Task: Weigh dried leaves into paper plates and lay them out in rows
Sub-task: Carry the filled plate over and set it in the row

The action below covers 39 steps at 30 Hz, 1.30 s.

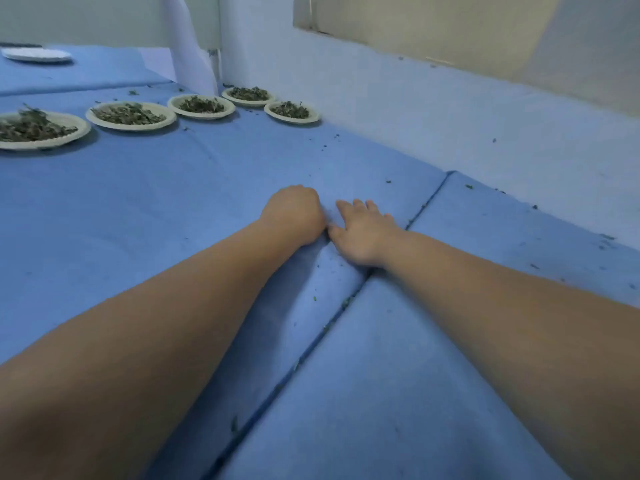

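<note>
**A:** Where are the hands?

**B:** Mid-scene, side by side on blue cloth (138, 202). The left hand (294, 213) is curled under, and I cannot tell whether it holds anything. The right hand (363, 233) lies flat, fingers spread.

**A:** And the leaves?

**B:** Far left, five plates (133, 126) hold leaves (128, 113). An empty plate (36, 54) sits farther back.

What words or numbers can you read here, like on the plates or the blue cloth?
There are none: no word, number, label or sign can be read anywhere in this view.
The paper plates holding dried leaves are plain.
The blue cloth, the wall and the white plate far off carry no writing either.
</note>
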Each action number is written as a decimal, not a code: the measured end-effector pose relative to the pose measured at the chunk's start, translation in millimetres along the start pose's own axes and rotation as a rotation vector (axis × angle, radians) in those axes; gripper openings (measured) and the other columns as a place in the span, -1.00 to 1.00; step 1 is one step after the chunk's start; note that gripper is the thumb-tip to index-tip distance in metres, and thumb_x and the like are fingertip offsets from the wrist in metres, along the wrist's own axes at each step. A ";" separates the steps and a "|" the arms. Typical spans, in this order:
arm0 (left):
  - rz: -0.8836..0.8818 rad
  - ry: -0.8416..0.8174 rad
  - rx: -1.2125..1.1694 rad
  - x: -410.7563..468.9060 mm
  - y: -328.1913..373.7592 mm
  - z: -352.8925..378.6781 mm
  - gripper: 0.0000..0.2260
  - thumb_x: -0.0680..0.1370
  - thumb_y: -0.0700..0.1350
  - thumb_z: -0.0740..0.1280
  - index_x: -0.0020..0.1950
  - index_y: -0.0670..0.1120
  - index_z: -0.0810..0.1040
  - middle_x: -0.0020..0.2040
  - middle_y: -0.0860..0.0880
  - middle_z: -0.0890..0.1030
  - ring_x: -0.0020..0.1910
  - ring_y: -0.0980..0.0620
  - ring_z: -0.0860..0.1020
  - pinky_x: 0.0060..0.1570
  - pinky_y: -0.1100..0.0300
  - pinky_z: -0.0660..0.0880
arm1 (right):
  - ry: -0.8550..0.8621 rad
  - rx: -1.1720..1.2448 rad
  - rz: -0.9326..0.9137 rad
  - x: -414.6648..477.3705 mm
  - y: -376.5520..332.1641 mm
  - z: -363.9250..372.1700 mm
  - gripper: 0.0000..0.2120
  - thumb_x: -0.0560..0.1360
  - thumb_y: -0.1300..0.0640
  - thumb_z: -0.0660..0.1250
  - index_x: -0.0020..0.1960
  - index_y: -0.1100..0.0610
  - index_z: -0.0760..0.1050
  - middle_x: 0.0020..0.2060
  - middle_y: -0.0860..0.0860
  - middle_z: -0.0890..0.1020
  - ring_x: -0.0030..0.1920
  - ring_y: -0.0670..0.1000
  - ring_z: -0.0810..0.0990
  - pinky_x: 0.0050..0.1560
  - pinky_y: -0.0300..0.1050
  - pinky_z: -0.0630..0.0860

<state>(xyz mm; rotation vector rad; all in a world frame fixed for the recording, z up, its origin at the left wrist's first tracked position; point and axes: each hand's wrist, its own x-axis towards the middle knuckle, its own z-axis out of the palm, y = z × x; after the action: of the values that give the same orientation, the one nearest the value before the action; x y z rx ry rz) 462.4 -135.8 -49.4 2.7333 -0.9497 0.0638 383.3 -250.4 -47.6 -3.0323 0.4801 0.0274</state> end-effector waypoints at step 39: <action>0.885 0.473 0.014 -205.7 348.6 -58.2 -0.77 0.63 -0.22 0.18 0.22 -0.05 0.53 0.04 -0.01 0.58 0.09 -0.14 0.49 -0.03 0.04 0.30 | 0.662 0.091 0.547 -477.3 208.2 -22.3 -0.57 0.59 0.11 0.25 0.45 0.09 0.36 0.07 0.13 0.64 -0.20 0.13 0.54 -0.22 -0.06 0.35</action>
<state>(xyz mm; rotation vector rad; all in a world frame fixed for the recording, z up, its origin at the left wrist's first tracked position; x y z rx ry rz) 88.2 -261.1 57.7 1.9338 -1.8642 0.8150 -134.9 -302.6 -25.7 -2.6507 1.2864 -0.9465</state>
